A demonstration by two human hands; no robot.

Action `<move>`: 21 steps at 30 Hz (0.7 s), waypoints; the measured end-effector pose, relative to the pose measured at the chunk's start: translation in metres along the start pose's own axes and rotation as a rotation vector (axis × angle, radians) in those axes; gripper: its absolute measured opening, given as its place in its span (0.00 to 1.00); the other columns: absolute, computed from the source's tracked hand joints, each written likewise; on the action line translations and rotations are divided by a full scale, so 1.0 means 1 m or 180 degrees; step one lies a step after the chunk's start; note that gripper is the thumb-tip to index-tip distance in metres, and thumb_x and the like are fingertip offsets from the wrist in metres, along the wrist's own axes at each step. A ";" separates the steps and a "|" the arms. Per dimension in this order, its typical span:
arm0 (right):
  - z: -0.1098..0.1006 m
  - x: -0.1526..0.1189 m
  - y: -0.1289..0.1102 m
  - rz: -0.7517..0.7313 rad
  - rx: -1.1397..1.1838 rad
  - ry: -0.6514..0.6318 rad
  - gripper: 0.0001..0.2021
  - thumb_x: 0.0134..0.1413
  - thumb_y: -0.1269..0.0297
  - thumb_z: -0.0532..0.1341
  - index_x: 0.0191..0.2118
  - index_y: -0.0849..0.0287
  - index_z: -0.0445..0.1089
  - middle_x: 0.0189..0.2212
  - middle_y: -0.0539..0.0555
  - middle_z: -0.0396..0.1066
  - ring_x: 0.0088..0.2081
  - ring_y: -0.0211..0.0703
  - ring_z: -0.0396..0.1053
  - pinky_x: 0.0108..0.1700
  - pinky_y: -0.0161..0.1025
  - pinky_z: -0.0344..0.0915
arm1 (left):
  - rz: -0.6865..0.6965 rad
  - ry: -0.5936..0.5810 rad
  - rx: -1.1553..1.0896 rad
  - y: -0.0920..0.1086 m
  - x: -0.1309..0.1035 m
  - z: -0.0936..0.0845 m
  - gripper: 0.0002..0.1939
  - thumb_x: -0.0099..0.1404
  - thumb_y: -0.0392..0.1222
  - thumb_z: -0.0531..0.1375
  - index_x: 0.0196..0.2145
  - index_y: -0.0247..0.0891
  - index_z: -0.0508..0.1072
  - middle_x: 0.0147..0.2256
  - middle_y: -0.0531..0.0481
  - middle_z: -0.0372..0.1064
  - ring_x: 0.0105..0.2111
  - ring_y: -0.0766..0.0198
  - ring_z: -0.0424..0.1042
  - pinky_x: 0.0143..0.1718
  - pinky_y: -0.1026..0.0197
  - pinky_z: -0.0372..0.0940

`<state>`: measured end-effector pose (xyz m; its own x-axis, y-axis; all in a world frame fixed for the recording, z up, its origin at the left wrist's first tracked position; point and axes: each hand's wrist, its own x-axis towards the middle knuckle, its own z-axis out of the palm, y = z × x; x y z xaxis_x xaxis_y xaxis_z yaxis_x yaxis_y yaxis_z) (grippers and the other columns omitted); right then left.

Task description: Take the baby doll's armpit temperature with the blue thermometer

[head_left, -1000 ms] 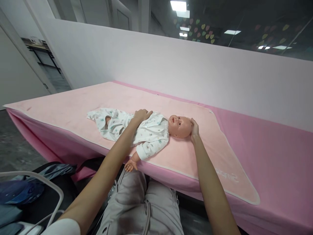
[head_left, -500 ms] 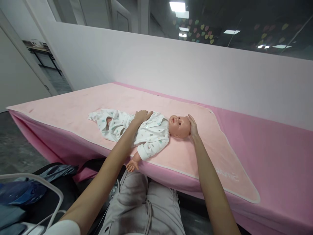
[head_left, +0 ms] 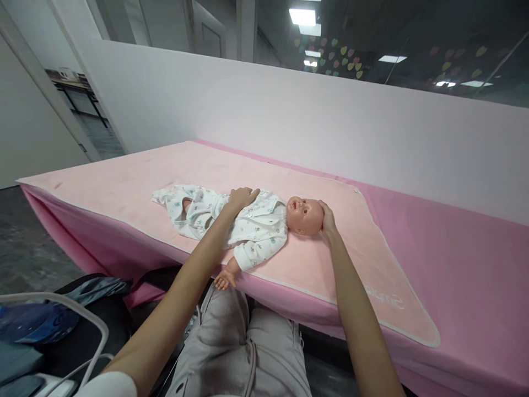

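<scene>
A baby doll (head_left: 305, 216) lies on its back on a light pink mat (head_left: 136, 171), its head to the right and its legs to the left. It wears a white printed outfit (head_left: 260, 231). My left hand (head_left: 244, 197) rests flat on the doll's belly, fingers stretched out. Against the crown of the doll's head lies my right hand (head_left: 328, 218), its fingers extended along the curve. The doll's near hand (head_left: 225, 279) hangs at the table's front edge. Its far arm is hidden.
Under the mat, a deep pink cloth (head_left: 475, 264) covers the table. A white partition (head_left: 330, 121) with dark glass above stands behind it. At the lower left are a blue plastic bottle (head_left: 37, 321) and a white curved frame (head_left: 93, 317). My legs (head_left: 248, 347) are under the front edge.
The view has shifted very slightly. Both hands stay in place on the doll, and the doll lies as before.
</scene>
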<state>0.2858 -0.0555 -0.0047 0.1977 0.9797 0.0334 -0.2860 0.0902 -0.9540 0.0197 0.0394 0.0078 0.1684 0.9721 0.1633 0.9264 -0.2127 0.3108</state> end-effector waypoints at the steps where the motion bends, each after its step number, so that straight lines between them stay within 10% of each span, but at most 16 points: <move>1: 0.000 0.000 0.000 0.0030 0.0004 -0.0057 0.17 0.49 0.52 0.55 0.34 0.61 0.72 0.34 0.55 0.76 0.39 0.48 0.72 0.45 0.44 0.68 | 0.0002 0.0000 0.0005 0.000 0.000 0.000 0.31 0.63 0.59 0.39 0.36 0.36 0.74 0.39 0.39 0.73 0.41 0.50 0.70 0.47 0.53 0.56; 8: -0.003 0.004 0.004 -0.0095 0.0001 -0.0063 0.20 0.48 0.51 0.57 0.37 0.63 0.72 0.38 0.58 0.74 0.42 0.49 0.71 0.46 0.43 0.67 | -0.0010 -0.0024 0.0078 -0.002 0.005 0.003 0.30 0.63 0.58 0.39 0.35 0.36 0.74 0.39 0.39 0.73 0.42 0.49 0.70 0.47 0.52 0.57; 14: -0.009 0.014 0.011 -0.0813 -0.0262 0.0735 0.27 0.45 0.56 0.60 0.54 0.48 0.60 0.59 0.49 0.55 0.56 0.38 0.59 0.53 0.39 0.62 | -0.0015 -0.0027 0.0105 -0.001 0.005 0.003 0.31 0.63 0.58 0.39 0.36 0.36 0.74 0.40 0.39 0.73 0.42 0.48 0.69 0.47 0.51 0.57; 21: -0.002 0.002 0.003 -0.0018 0.0049 -0.0163 0.20 0.50 0.49 0.55 0.36 0.63 0.72 0.38 0.59 0.74 0.42 0.51 0.71 0.46 0.46 0.67 | 0.0003 -0.0006 0.0040 -0.001 0.003 0.003 0.31 0.63 0.58 0.39 0.35 0.35 0.74 0.39 0.38 0.73 0.42 0.49 0.69 0.47 0.51 0.56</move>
<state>0.2871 -0.0533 -0.0080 0.1512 0.9870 0.0542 -0.2995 0.0980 -0.9490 0.0200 0.0430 0.0055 0.1699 0.9721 0.1619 0.9303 -0.2124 0.2990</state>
